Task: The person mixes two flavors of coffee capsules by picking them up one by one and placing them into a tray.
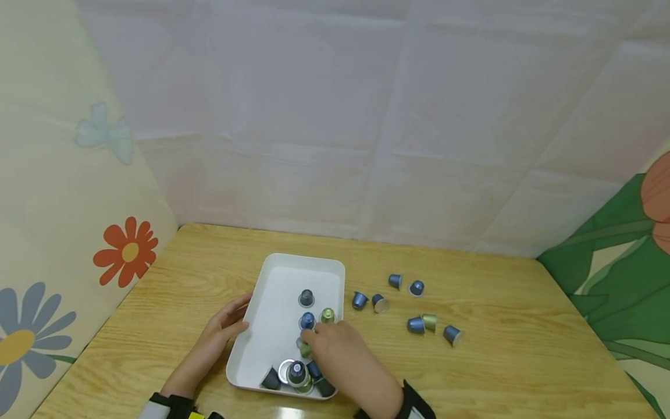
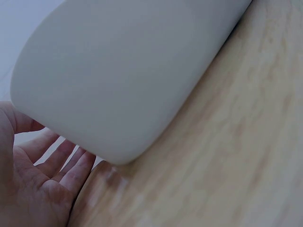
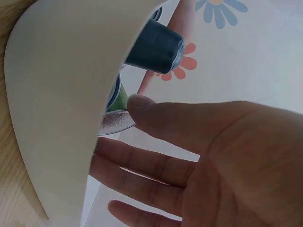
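Observation:
A white tray [image 1: 280, 276] lies on the table with several coffee capsules in it. My left hand [image 1: 226, 322] rests against its left side, thumb at the rim and fingers fairly straight along the wall. Over the tray's right edge reaches my right hand [image 1: 342, 355], its thumb and fingertips pinching a green capsule [image 1: 305, 350] by its pale rim. Close by stand a blue capsule [image 1: 307, 320] and another green capsule [image 1: 327, 315]. A dark capsule [image 1: 306, 298] stands farther back. Near the front, a dark upright capsule [image 1: 296, 372] is among several others, some partly hidden by my right hand.
Right of the tray, several blue capsules [image 1: 416, 325] lie scattered on the wooden table [image 1: 502, 349], with a green one [image 1: 429, 322] among them. A pale cloth wall [image 1: 314, 116] rises behind the table. Printed flower panels flank both sides.

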`<action>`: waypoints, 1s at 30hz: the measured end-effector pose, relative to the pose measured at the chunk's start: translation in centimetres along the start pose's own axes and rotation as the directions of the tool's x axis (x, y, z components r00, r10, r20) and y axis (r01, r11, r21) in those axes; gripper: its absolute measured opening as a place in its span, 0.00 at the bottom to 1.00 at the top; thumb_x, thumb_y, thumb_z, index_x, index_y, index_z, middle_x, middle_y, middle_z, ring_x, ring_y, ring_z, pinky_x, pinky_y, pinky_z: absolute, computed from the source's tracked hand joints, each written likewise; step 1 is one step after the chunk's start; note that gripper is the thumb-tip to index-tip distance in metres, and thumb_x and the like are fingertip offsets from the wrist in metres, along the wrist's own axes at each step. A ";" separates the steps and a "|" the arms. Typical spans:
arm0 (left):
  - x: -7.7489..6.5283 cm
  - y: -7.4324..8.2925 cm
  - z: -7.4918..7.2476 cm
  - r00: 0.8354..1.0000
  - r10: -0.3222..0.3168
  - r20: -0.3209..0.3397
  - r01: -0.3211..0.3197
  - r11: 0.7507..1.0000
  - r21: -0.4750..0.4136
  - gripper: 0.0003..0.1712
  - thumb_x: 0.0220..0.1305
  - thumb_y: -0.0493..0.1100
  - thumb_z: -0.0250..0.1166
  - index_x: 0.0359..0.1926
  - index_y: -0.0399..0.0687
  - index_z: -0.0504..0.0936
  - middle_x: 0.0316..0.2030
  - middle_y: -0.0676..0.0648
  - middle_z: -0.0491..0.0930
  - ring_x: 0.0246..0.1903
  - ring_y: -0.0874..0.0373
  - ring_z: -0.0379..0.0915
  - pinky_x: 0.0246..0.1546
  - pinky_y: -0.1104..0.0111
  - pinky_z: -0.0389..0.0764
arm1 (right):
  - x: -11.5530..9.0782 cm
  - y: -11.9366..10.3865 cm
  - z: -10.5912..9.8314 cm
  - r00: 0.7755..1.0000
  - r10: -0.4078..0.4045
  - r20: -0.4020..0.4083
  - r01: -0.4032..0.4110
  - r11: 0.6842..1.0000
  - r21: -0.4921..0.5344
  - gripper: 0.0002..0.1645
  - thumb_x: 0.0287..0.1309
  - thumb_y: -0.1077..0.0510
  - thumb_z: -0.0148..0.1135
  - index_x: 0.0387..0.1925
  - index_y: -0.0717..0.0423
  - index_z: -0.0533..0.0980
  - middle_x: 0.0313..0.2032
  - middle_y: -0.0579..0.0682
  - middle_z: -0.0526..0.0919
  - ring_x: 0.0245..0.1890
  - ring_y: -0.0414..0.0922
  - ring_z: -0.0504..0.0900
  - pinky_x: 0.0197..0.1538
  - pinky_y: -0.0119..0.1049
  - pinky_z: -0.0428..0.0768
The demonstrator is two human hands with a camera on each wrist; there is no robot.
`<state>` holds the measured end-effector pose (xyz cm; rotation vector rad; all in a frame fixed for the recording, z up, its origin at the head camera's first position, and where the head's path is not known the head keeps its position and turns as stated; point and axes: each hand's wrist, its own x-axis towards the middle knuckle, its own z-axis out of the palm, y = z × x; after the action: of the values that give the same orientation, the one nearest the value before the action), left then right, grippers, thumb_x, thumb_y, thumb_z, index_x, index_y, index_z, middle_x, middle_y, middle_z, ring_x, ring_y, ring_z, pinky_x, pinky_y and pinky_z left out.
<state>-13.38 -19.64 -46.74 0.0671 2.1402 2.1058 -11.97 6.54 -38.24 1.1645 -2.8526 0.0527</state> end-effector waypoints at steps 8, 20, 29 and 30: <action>0.0 0.0 -0.1 1.000 0.023 0.014 -0.023 1.000 0.007 0.35 0.69 0.35 0.57 0.73 0.33 0.58 0.71 0.32 0.59 0.69 0.39 0.55 0.52 0.73 0.72 | -0.1 -0.1 -0.1 1.000 0.000 -0.005 0.000 1.000 0.009 0.05 0.57 0.56 0.70 0.36 0.47 0.83 0.27 0.42 0.80 0.29 0.37 0.77 0.32 0.33 0.74; -0.1 0.1 -0.1 1.000 0.023 0.013 -0.023 1.000 -0.005 0.35 0.69 0.34 0.57 0.73 0.33 0.58 0.70 0.32 0.60 0.68 0.43 0.57 0.52 0.73 0.72 | -0.3 0.7 -0.8 1.000 0.022 -0.008 -0.022 0.999 0.026 0.13 0.56 0.56 0.72 0.43 0.53 0.82 0.32 0.45 0.82 0.33 0.41 0.80 0.39 0.37 0.79; -0.1 0.1 0.1 1.000 0.028 0.002 -0.028 1.000 -0.002 0.34 0.68 0.34 0.58 0.73 0.33 0.59 0.70 0.32 0.61 0.62 0.62 0.65 0.53 0.74 0.71 | -0.6 2.6 -1.5 0.998 0.031 -0.061 -0.028 0.998 0.050 0.17 0.54 0.56 0.73 0.45 0.57 0.81 0.37 0.49 0.83 0.36 0.45 0.81 0.40 0.36 0.80; -0.1 0.1 0.1 1.000 0.026 0.002 -0.026 1.000 -0.003 0.34 0.68 0.34 0.58 0.73 0.33 0.59 0.70 0.32 0.61 0.61 0.63 0.65 0.53 0.74 0.71 | -0.6 2.8 -1.5 0.997 0.046 -0.054 -0.042 0.997 0.065 0.17 0.55 0.56 0.73 0.45 0.57 0.81 0.37 0.49 0.83 0.37 0.45 0.81 0.40 0.37 0.80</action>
<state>-13.32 -19.56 -46.67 0.0971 2.1470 2.1221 -13.43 9.09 -36.79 1.0928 -2.8477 0.1771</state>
